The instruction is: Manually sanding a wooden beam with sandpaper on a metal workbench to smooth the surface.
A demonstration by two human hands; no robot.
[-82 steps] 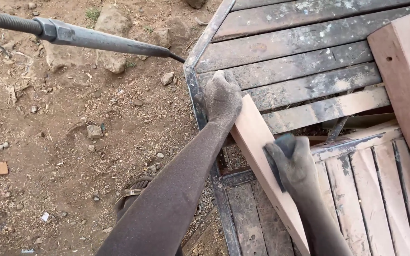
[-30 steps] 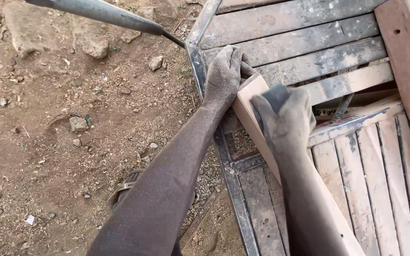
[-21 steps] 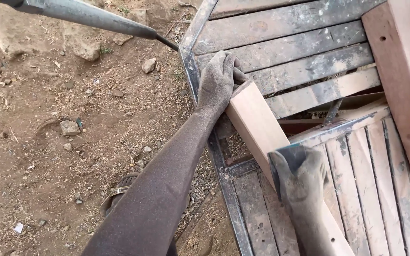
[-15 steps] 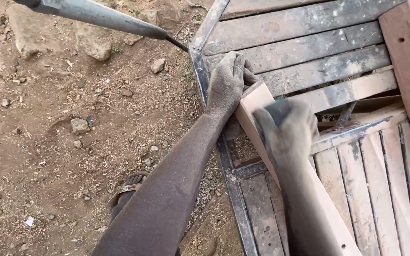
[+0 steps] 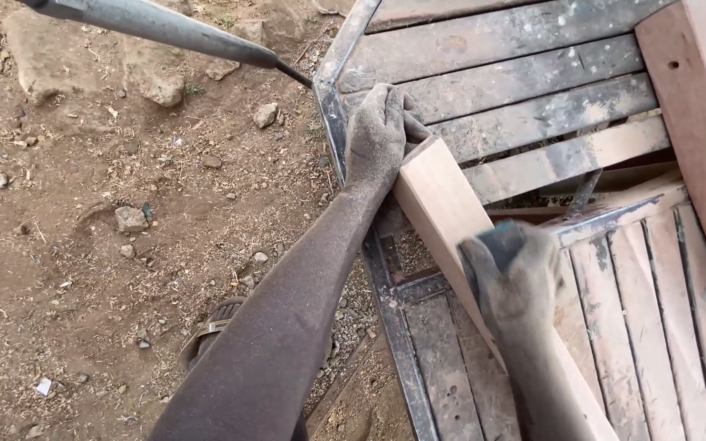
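Pressing down nearest the camera, the right hand (image 5: 512, 273) closes on a dark sanding block (image 5: 496, 243) atop the pale wooden beam (image 5: 443, 204). Farther off, the left hand (image 5: 377, 135) grips the beam's far end, which rests on the plank platform (image 5: 533, 90).

The bare dirt (image 5: 83, 269) filling the left half of the frame is open, broken only by scattered stones (image 5: 131, 218). A metal rod (image 5: 157, 26) slants across the upper left, barring the way there. At right, the slatted pallet (image 5: 516, 73) lies flat; a plank (image 5: 443, 204) crosses its middle, and a reddish board (image 5: 700, 114) blocks the right edge.
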